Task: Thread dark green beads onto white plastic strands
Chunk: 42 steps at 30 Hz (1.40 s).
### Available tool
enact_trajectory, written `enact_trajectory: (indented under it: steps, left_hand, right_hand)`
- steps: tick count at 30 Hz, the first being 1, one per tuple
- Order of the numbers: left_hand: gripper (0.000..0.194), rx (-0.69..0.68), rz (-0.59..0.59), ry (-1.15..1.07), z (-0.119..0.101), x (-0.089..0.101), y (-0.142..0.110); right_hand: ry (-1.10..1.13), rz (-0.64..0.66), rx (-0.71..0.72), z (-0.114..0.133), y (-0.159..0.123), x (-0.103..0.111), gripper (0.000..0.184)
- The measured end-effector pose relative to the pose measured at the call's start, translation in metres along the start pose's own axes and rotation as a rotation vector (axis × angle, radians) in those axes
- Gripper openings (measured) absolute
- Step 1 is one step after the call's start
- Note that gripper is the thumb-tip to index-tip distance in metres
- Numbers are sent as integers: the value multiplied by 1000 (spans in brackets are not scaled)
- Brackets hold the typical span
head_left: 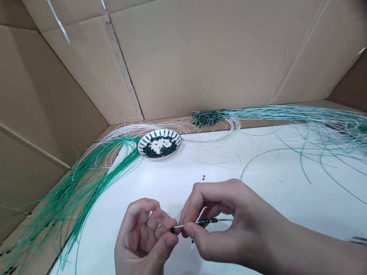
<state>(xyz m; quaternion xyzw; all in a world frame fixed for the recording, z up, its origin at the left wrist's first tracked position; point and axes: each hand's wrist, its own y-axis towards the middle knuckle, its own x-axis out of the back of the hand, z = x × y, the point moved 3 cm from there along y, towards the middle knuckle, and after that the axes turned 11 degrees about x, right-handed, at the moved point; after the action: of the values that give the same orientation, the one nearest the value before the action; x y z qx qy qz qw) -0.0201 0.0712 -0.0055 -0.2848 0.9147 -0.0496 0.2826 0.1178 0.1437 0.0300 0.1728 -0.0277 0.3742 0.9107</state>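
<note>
Above the white board, my right hand [239, 222] pinches a thin white and green wire [179, 227] between thumb and fingers. Several small black pieces [208, 221], like beads or short sleeves, sit in a row along the wire within that hand. At the wire's left end, my left hand [141, 244] closes thumb and forefinger around a tiny black piece [173, 230]; its other fingers curl loosely. The fingertips of both hands nearly meet. One loose black piece [192, 241] lies on the board beneath them, and two more [203, 177] lie beyond the right hand.
A striped plate [158, 134] with many small black pieces stands at the back of the white board [115, 242]. Green wires [89, 197] spread out at left. A bundle of green and white wires [265, 112] runs along the back to the right. Cardboard walls [211, 53] surround the board.
</note>
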Motion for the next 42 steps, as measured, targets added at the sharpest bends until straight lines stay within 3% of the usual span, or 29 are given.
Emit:
enact_trajectory:
  steps: [7,18,25,32,36,42]
  left_hand:
    - [44,-50,-27,-16,-4,-11,-5]
    - [45,25,97,-180,9,-12,-4]
    - [47,5,122,-206,15,-13,-1]
    - [36,-208,78,62,-4,-6,0]
    - [29,-364,169,292,-14,-2,-2]
    - [30,-348,52,355,-15,-4,-10]
  right_hand:
    - [-13,8,14,3,0,-1,8]
    - [46,-95,86,15,4,-3,16]
    - [97,-71,85,19,5,-1,21]
    - [-100,-35,152,15,3,-1,17]
    - [-184,-1,190,12,1,3,17]
    - [-286,194,149,10,-1,10,15]
